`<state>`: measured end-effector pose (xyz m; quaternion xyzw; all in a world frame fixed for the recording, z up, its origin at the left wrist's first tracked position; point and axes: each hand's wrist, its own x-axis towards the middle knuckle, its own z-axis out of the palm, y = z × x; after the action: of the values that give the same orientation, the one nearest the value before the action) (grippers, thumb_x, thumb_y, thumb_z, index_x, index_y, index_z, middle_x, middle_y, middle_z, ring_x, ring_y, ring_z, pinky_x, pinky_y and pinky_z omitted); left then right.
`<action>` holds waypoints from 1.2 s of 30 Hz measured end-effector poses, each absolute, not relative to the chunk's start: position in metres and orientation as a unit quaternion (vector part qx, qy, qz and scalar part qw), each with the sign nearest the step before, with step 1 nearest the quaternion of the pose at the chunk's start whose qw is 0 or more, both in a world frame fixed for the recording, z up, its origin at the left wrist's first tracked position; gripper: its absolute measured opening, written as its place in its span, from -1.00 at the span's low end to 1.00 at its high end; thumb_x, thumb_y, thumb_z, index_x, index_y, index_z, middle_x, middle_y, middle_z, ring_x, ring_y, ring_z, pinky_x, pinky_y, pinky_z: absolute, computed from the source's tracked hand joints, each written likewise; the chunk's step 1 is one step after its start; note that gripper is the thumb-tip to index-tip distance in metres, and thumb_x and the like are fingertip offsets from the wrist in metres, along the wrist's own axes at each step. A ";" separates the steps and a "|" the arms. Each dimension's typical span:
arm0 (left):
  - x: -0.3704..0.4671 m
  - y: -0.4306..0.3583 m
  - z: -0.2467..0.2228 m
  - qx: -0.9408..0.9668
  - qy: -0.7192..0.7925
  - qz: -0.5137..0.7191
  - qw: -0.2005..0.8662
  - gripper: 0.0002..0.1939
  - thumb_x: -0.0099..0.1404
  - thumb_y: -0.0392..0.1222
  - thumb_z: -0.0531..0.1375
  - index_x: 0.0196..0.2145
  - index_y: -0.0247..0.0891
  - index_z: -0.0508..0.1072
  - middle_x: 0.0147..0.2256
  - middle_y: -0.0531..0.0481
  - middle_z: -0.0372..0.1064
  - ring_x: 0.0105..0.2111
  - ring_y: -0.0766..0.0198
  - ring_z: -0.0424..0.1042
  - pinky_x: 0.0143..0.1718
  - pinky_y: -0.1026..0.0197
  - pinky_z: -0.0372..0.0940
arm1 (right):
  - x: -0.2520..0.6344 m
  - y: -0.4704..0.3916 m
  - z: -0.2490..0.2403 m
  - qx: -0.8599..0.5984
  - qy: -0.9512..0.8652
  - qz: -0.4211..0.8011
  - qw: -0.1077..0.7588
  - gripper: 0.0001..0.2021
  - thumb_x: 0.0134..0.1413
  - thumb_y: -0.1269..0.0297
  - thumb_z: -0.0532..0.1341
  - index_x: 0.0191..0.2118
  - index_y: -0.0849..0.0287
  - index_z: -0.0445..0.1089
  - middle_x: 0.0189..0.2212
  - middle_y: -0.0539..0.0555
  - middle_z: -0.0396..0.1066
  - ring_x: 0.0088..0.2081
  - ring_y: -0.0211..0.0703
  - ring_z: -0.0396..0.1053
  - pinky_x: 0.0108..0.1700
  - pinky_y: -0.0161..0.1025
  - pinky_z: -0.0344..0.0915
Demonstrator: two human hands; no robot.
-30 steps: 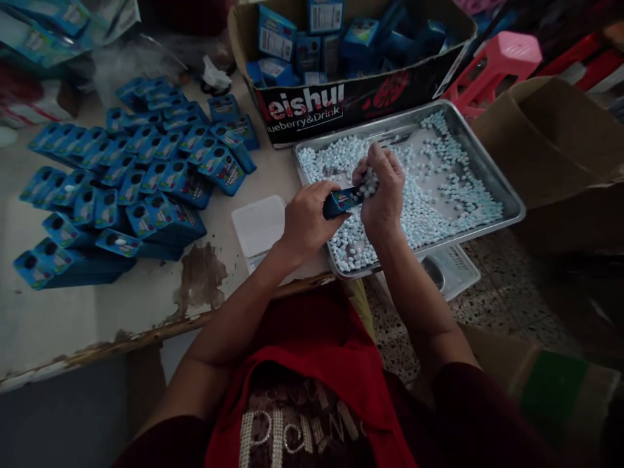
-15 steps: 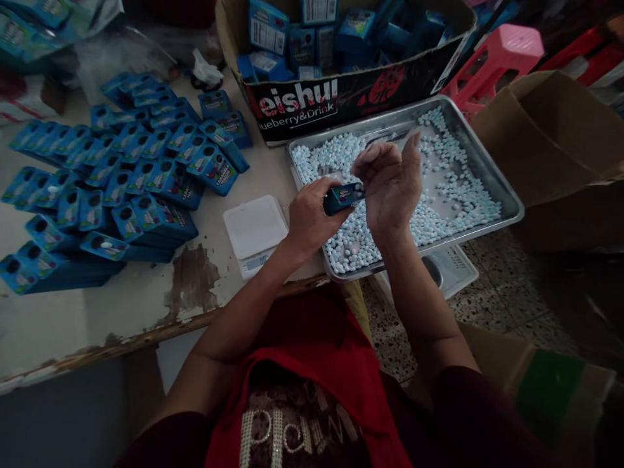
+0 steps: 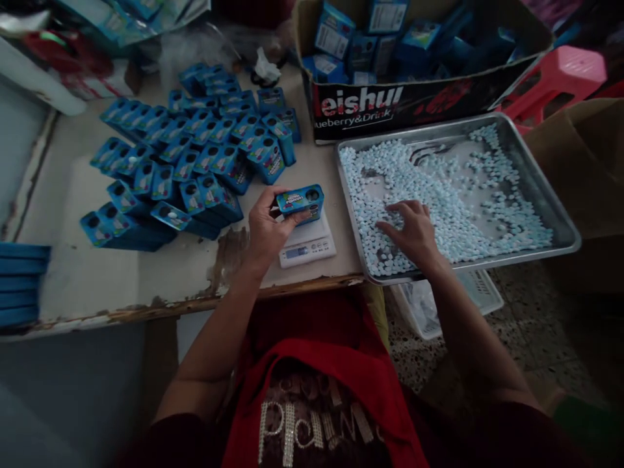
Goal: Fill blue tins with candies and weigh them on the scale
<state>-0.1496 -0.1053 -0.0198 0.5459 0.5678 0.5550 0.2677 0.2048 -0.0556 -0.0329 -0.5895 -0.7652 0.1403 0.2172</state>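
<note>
My left hand (image 3: 266,229) grips a small blue candy box (image 3: 298,199), tilted, with a dark round hole in its end facing right. The box hangs over the white digital scale (image 3: 316,250); whether it touches the pan I cannot tell. My right hand (image 3: 414,233) is palm down over the metal tray (image 3: 569,242), its thumb and fingers apart among small pale blue candies (image 3: 439,195). No candy shows in its fingers.
Several blue boxes (image 3: 195,153) stand in rows on the worn table (image 3: 160,279) at left. Behind the tray, a black carton (image 3: 361,110) holds more boxes. A pink stool (image 3: 575,68) stands at back right. Below the tray sits a clear plastic container (image 3: 429,305).
My left hand has moved the box left, from above the tray to over the scale. My right hand has gone from palm up beside the box to palm down at the candies.
</note>
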 end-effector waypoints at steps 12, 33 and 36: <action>-0.204 -0.138 -0.036 0.549 0.583 0.541 0.259 -0.27 0.28 0.14 0.63 0.30 0.00 0.53 0.22 -0.13 0.61 0.28 -0.04 0.62 0.28 -0.07 0.58 | 0.168 -0.040 -0.022 -0.540 -0.832 0.124 0.014 -0.81 0.28 0.18 0.27 -0.11 0.11 0.58 -0.13 0.30 0.59 -0.21 0.18 0.55 -0.18 -0.01 0.38; -0.224 -0.171 -0.010 0.470 0.610 0.594 0.232 -0.70 0.36 -0.12 0.53 -0.01 -0.18 0.65 -0.13 -0.01 0.70 -0.08 0.19 0.69 0.02 0.13 0.59 | 0.180 -0.029 0.019 -0.598 -0.559 0.536 0.210 -0.49 -0.25 -0.04 0.74 -0.23 0.09 0.65 -0.42 0.08 0.61 -0.54 -0.30 0.28 -0.57 -0.31 0.13; -0.218 -0.169 -0.009 0.474 0.623 0.573 0.244 -0.70 0.35 -0.18 0.51 0.01 -0.16 0.63 -0.11 -0.01 0.68 -0.08 0.18 0.69 0.03 0.14 0.59 | 0.156 -0.020 0.043 -0.557 -0.651 0.497 0.136 -0.54 -0.14 -0.10 0.71 -0.30 0.10 0.63 -0.55 0.03 0.51 -0.56 -0.28 0.28 -0.56 -0.31 0.15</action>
<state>-0.2179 -0.1694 -0.0087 0.4739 0.6228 0.5729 0.2437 0.1565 -0.0199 0.0426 -0.5574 -0.6510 0.4969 0.1364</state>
